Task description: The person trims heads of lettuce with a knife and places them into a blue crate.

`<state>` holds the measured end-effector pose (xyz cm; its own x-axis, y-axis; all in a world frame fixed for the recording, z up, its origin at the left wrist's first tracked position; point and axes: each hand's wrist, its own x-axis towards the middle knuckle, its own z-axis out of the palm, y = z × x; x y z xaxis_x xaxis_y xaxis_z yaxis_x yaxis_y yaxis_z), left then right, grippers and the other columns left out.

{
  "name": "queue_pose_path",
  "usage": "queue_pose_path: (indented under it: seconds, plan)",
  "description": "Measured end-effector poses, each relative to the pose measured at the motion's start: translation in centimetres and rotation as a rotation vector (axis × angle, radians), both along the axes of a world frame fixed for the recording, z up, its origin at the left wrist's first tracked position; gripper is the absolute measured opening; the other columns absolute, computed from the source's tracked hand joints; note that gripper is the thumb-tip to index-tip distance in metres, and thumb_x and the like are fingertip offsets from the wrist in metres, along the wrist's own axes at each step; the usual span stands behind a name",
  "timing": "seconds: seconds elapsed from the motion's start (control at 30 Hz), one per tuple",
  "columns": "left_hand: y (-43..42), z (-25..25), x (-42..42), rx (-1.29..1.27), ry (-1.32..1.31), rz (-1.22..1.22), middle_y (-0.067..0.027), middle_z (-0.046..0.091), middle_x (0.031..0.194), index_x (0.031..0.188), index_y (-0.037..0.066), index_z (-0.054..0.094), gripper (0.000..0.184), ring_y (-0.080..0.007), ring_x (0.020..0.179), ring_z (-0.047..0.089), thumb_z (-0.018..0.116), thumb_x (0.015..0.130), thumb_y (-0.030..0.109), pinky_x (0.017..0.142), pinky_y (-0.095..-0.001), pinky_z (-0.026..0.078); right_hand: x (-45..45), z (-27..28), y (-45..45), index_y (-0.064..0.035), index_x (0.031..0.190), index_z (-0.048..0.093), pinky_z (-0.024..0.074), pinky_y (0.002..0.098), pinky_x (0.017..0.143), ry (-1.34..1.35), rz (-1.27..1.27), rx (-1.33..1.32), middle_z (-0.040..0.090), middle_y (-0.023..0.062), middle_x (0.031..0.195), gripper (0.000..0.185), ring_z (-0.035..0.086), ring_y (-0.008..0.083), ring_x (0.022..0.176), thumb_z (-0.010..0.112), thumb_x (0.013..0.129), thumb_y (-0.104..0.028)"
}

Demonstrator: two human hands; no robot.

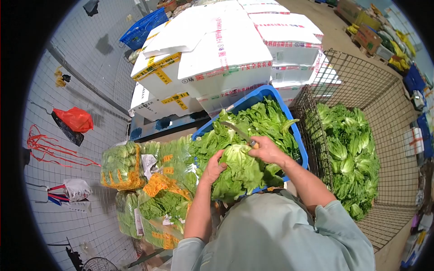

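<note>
My left hand (pixel 213 168) grips the left side of a lettuce head (pixel 238 170) in front of my body. Closed round the wooden handle of a curved knife (pixel 239 132) is my right hand (pixel 267 150), at the lettuce's upper right. The blade points up and to the left, above the head. Below and beyond both hands, a blue plastic crate (pixel 296 135) holds loose green lettuce leaves (pixel 253 115). Part of the crate's near edge is hidden by the lettuce and my body.
A wire cage (pixel 393 149) with lettuce heads (pixel 350 158) stands on my right. Bagged vegetables (pixel 122 165) and an open bag of greens (pixel 165 208) are on my left. White foam boxes (pixel 226 49) are stacked ahead. Bags hang on the wall grid (pixel 99 86).
</note>
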<state>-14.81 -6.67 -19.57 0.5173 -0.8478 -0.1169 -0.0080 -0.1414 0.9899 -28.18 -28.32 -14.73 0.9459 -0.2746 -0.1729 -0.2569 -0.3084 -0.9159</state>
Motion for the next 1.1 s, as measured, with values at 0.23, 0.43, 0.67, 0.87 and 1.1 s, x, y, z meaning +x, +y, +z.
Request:
queue_pose_path:
  seconds: [0.23, 0.43, 0.67, 0.87, 1.1]
  plan:
    - [1.3, 3.9, -1.6, -0.032, 0.763, 0.339, -0.0113, 0.057, 0.125, 0.136, 0.006, 0.045, 0.077, -0.0227, 0.110, 0.057, 0.051, 0.086, 0.064, 0.092, -0.0354, 0.047, -0.4, 1.3, -7.1, 0.0023, 0.091, 0.058, 0.0454, 0.0448, 0.068, -0.119, -0.279, -0.591, 0.057, 0.0232, 0.088, 0.033, 0.056, 0.0405, 0.079, 0.066, 0.073, -0.024]
    - [-0.1, -1.9, 0.2, 0.012, 0.760, 0.445, -0.0107, 0.063, 0.112, 0.122, 0.004, 0.057, 0.056, -0.0205, 0.097, 0.062, 0.053, 0.090, 0.049, 0.081, -0.0352, 0.051, -0.6, -2.9, -0.5, -0.0001, 0.100, 0.061, 0.0479, 0.0332, 0.075, -0.118, -0.375, 0.062, 0.064, 0.0137, 0.092, 0.041, 0.060, 0.0202, 0.082, 0.071, 0.076, -0.031]
    - [-4.9, -1.5, -2.3, 0.084, 0.637, 0.509, -0.0133, 0.064, 0.107, 0.119, -0.001, 0.057, 0.051, -0.0215, 0.091, 0.063, 0.049, 0.092, 0.041, 0.077, -0.0364, 0.051, -2.3, -3.9, 3.1, 0.0024, 0.121, 0.049, 0.0429, 0.0225, 0.067, -0.008, -0.425, 0.625, 0.057, 0.0033, 0.082, 0.056, 0.053, 0.0076, 0.074, 0.070, 0.079, -0.029]
    - [-6.6, -2.1, -1.5, -0.180, 0.701, 0.310, -0.0130, 0.062, 0.111, 0.118, 0.000, 0.055, 0.040, -0.0210, 0.093, 0.062, 0.054, 0.093, 0.032, 0.079, -0.0356, 0.051, -3.7, -6.5, 0.2, -0.0011, 0.125, 0.048, 0.0510, 0.0291, 0.076, -0.188, -0.322, 1.063, 0.062, 0.0038, 0.100, 0.052, 0.060, 0.0131, 0.086, 0.067, 0.079, -0.014]
    - [-1.8, -7.2, 1.9, 0.855, -0.618, -0.180, -0.0200, 0.068, 0.090, 0.094, 0.000, 0.068, 0.025, -0.0301, 0.084, 0.066, 0.058, 0.084, 0.021, 0.073, -0.0372, 0.051, -5.1, -7.0, -1.3, -0.0013, 0.128, 0.047, 0.0506, 0.0298, 0.085, -0.280, -0.280, 1.228, 0.062, 0.0050, 0.109, 0.062, 0.062, 0.0152, 0.094, 0.074, 0.075, -0.019]
